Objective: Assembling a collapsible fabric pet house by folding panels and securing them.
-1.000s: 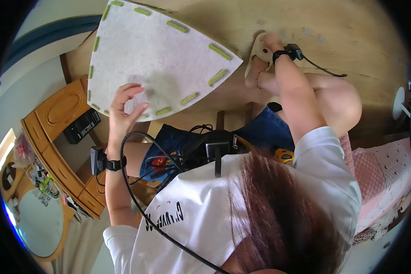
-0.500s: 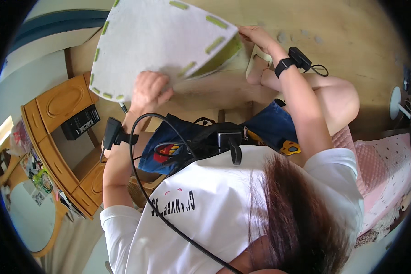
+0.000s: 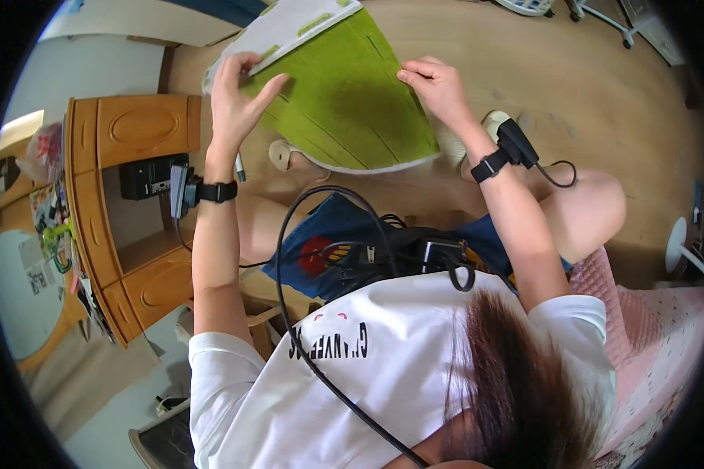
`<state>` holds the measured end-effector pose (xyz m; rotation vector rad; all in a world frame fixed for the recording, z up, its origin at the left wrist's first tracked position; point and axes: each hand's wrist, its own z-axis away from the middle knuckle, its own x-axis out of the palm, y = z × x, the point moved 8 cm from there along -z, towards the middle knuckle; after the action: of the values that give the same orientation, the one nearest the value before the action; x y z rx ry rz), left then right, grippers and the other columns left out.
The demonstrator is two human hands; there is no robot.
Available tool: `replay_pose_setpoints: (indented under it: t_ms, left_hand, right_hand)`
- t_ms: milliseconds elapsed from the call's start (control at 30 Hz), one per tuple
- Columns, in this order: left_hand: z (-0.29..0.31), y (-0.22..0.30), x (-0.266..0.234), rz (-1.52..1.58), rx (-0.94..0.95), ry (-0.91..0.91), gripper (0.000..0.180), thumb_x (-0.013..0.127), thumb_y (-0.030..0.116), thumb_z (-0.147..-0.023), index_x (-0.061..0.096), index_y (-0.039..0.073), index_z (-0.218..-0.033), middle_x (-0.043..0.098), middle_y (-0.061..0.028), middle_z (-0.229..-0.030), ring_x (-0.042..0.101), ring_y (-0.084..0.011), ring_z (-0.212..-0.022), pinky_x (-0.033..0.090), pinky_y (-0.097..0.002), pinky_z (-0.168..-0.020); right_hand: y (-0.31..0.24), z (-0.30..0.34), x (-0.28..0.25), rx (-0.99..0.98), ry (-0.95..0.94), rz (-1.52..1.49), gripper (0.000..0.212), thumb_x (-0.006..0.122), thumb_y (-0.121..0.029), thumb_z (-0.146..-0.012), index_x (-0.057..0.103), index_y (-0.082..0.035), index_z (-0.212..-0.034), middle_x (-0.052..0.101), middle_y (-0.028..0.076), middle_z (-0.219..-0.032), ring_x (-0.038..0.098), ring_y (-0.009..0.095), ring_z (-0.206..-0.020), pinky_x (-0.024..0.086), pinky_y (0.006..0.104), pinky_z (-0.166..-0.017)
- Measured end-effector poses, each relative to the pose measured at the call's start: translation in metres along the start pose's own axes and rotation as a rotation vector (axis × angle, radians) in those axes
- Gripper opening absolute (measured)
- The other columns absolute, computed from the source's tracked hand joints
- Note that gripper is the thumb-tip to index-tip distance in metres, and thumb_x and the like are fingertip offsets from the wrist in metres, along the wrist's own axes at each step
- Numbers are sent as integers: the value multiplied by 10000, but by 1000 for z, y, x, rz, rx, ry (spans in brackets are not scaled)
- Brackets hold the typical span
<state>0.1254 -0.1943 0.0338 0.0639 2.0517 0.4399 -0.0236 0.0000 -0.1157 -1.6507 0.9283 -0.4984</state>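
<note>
A fan-shaped folding panel [image 3: 344,102] is held out in front of me, its bright green face turned up, with a few dark lines and a darker patch in the middle. Along its far left edge lies a white part [image 3: 281,30] with short green strips. My right hand [image 3: 436,82] pinches the panel's right edge between thumb and fingers. At the left edge, my left hand [image 3: 238,98] has its thumb spread away from its fingers, which touch the white part near a green strip. What the panel's underside looks like is hidden.
Below the panel are my slippered feet on the wooden floor [image 3: 516,47]. A wooden cabinet [image 3: 145,133] with a black box [image 3: 145,178] stands at left. A pen-like stick [image 3: 240,168] lies near my left wrist. A black cable [image 3: 285,313] loops across my front. Pink bedding [image 3: 649,336] is at right.
The panel has turned from its white face to its green face and come nearer. My left hand has moved up and away from me, its thumb now spread.
</note>
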Motion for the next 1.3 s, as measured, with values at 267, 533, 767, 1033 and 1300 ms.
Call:
replay_pose_setpoints:
  t_ms: [267, 533, 767, 1033, 1300]
  left_hand:
    - [-21, -24, 3, -183, 59, 17, 295, 708, 203, -711, 590, 48, -933, 526, -59, -814, 492, -173, -744, 408, -264, -686]
    - [-38, -72, 0, 444, -41, 153, 117, 637, 86, -799, 602, 24, -892, 552, 21, -788, 464, -45, -692, 374, -175, -625]
    - [-2, -84, -39, 574, -51, 220, 143, 609, 38, -787, 577, 3, -922, 532, -15, -883, 486, -92, -812, 383, -206, -743]
    - [6, -33, -57, 362, -251, 336, 184, 662, 144, -758, 589, 20, -872, 554, -13, -904, 477, -76, -756, 388, -216, -673]
    - [21, -38, -59, 488, -257, 451, 113, 668, 81, -738, 592, 40, -811, 524, 32, -752, 430, -51, -654, 352, -188, -591]
  right_hand:
    - [-26, 3, 33, -5, 79, -13, 164, 632, -104, -770, 636, 19, -877, 606, 74, -783, 568, 159, -699, 441, 242, -641]
    - [-60, -24, 32, -173, 180, 22, 165, 629, -90, -766, 637, 14, -894, 617, 94, -819, 584, 177, -708, 452, 254, -633]
    - [-121, -2, 51, -384, 205, 115, 109, 658, -78, -725, 650, -29, -822, 612, 81, -777, 579, 218, -692, 466, 283, -599]
    - [-134, 13, 89, -413, 91, 161, 88, 647, -44, -737, 637, -21, -822, 612, 67, -794, 586, 181, -675, 459, 281, -601]
    - [-57, -4, 50, 103, 236, -251, 137, 600, -120, -811, 630, 12, -830, 592, 100, -733, 546, 140, -605, 427, 235, -560]
